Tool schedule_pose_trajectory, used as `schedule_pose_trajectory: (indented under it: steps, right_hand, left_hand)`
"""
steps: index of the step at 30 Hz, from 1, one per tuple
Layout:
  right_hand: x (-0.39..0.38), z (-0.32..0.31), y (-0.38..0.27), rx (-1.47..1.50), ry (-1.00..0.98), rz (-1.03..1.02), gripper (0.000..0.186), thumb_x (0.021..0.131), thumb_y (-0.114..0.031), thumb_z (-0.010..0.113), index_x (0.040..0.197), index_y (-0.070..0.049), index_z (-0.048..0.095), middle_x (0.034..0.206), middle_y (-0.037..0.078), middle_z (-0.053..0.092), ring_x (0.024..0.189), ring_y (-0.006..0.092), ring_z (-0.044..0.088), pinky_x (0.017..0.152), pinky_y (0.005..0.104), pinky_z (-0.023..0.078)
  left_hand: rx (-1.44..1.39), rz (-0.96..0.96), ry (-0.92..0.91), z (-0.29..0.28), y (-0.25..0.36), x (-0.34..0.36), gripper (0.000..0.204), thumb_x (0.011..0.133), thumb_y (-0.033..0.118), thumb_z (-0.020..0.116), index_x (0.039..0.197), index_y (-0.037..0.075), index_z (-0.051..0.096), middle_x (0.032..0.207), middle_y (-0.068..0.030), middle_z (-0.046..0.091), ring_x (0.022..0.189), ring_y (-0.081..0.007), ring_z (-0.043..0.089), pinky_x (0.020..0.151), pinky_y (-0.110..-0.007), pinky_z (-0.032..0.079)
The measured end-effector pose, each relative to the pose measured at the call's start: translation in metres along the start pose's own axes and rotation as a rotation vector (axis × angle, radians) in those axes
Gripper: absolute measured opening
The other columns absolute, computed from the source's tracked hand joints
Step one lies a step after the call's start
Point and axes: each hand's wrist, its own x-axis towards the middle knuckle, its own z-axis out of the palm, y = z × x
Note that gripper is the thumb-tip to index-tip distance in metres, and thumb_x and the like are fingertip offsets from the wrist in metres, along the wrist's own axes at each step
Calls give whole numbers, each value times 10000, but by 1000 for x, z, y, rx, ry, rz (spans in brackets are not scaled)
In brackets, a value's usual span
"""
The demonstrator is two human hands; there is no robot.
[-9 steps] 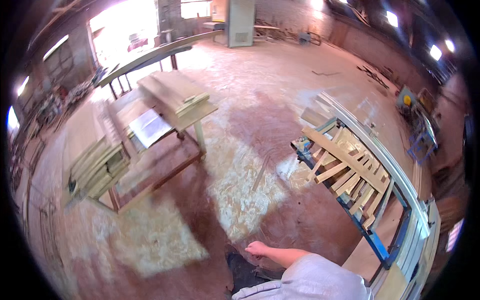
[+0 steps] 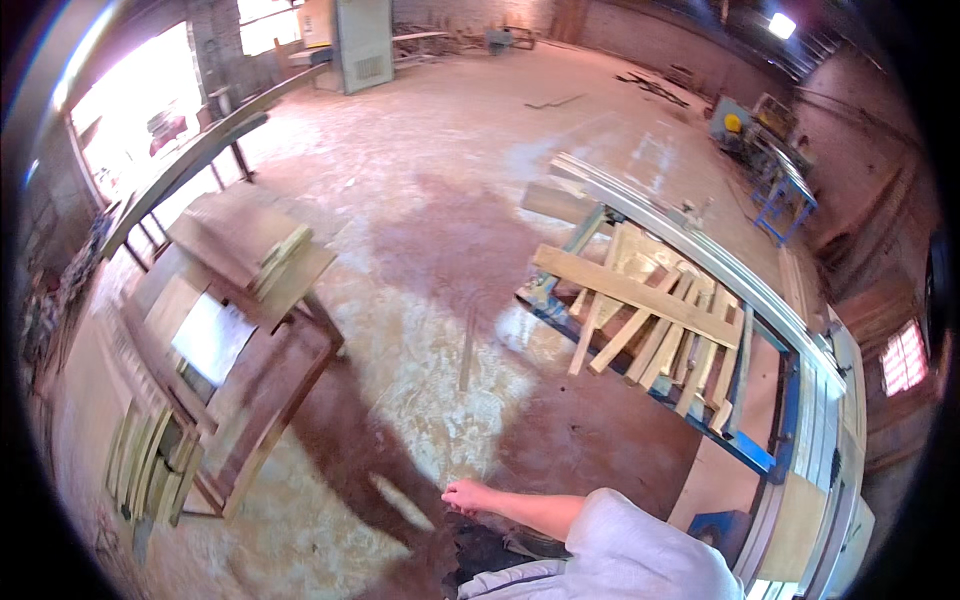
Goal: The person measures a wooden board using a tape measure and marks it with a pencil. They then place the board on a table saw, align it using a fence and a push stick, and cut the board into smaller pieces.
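My right hand hangs at the bottom middle, its bare forearm coming out of a pale grey sleeve. The fingers are curled into a loose fist, and nothing sticks out of it. It touches nothing but air, above the dusty floor and beside my dark trousers. My left hand is out of view. To the right stands a blue-framed machine table with a long metal rail. Several narrow wood strips lie on it in a loose pile, with a wider board across them.
At left, a low wooden table carries stacked boards and a white sheet of paper. A long bench stands behind it. One thin strip lies on the floor ahead. A grey cabinet and a blue stand are farther off.
My view has swung to the right, so the tables have slid left in the picture. My right hand stays low and curled, a little farther left in view.
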Motion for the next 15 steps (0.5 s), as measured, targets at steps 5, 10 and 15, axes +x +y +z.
schedule_pose_trajectory:
  steps: [5, 10, 15]
  right_hand:
    - [0, -51, -5, 60, 217, -14, 279, 967, -322, 605, 1045, -65, 681, 826, 24, 657, 579, 125, 582, 488, 313, 491]
    - [-48, -77, 29, 289, 365, 184, 296, 963, -330, 614, 1023, -50, 691, 838, 30, 665, 576, 129, 579, 477, 308, 488]
    - [-61, -74, 28, 380, 507, 227, 307, 965, -328, 622, 1039, -38, 690, 838, 42, 669, 607, 134, 600, 513, 312, 505]
  left_hand:
    - [-331, 971, -53, -53, 97, 171, 757, 1000, 605, 451, 1615, 187, 309, 1702, -162, 178, 1573, -319, 158, 1280, -481, 130]
    - [-1470, -44, -248, -144, 337, 121, 778, 1021, 602, 388, 1627, 136, 250, 1715, -117, 153, 1578, -324, 130, 1284, -486, 116]
    - [-1741, -38, -306, -148, 377, 298, 824, 1006, 518, 514, 1625, 93, 175, 1686, -129, 231, 1527, -353, 254, 1250, -486, 226]
